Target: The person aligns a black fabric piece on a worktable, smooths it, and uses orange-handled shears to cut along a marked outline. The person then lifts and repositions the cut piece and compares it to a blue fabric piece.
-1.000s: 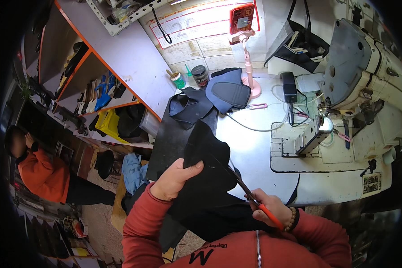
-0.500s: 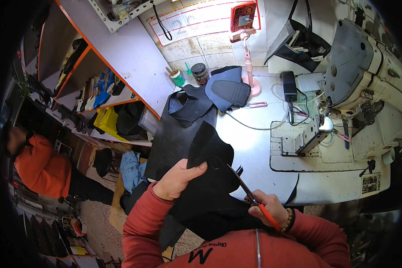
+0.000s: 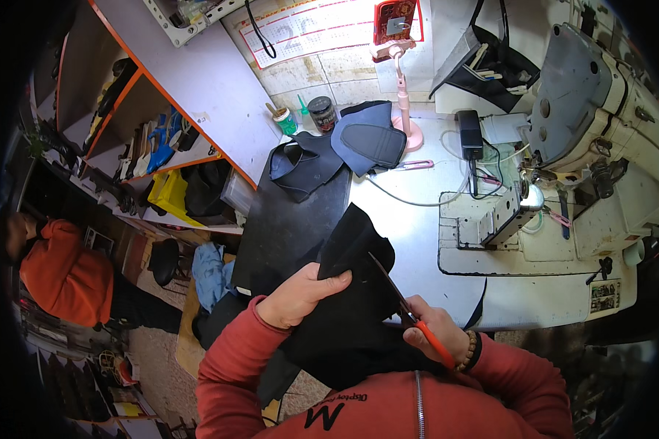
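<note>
In my left hand (image 3: 304, 294) a piece of black cloth (image 3: 344, 322) is pinched under the thumb; it hangs down over my lap. The cloth's upper part stands up above that hand in a rounded flap. My right hand (image 3: 433, 331) grips scissors (image 3: 433, 342) with orange handles. One long dark blade slants up and left across the cloth's right side, its tip near the flap. Where the other blade lies is hard to make out, partly behind the cloth.
Ahead on the table lie a black board (image 3: 285, 227) and dark padded pieces (image 3: 366, 139). A pink phone stand (image 3: 404, 102) rises behind them. At right stands a sewing machine (image 3: 586, 124). A narrow black scrap (image 3: 478, 304) hangs at the front edge. Another person (image 3: 69, 274) is far left.
My left hand and the cloth have shifted a little right. The scissor blades were spread with both tips showing; now one blade lies over the cloth, and the other is mostly hidden.
</note>
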`<move>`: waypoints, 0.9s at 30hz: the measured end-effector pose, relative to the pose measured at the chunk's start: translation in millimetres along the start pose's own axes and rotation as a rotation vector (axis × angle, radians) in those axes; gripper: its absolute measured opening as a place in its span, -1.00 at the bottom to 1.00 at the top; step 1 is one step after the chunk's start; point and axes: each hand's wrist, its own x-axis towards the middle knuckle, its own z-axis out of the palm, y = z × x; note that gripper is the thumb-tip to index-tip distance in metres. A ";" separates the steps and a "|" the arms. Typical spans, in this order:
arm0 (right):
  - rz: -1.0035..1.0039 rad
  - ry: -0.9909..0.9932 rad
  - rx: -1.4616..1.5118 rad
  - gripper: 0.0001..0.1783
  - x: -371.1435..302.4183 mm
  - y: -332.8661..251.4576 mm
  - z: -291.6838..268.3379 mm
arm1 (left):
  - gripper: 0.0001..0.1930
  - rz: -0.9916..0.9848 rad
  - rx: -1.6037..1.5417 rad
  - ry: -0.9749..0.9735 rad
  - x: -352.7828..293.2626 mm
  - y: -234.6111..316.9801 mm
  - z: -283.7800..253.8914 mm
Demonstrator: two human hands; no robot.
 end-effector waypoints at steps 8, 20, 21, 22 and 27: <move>0.048 0.044 0.095 -0.37 -12.5 3.1 0.5 | -0.65 0.014 -0.065 0.016 -1.6 -1.3 -9.2; 0.101 -0.034 0.084 -0.02 -3.0 2.9 6.8 | -0.69 0.137 -0.132 0.171 0.2 -7.1 3.1; 0.105 -0.032 0.097 0.00 -0.7 1.6 6.9 | -0.70 0.132 -0.111 0.161 0.4 -7.3 5.3; 0.107 -0.017 0.104 0.01 1.4 0.3 7.1 | -0.70 0.137 -0.105 0.155 0.7 -7.3 6.8; 0.123 0.009 0.156 0.00 3.9 -5.0 8.7 | -0.71 0.137 -0.049 0.163 0.8 -7.0 6.7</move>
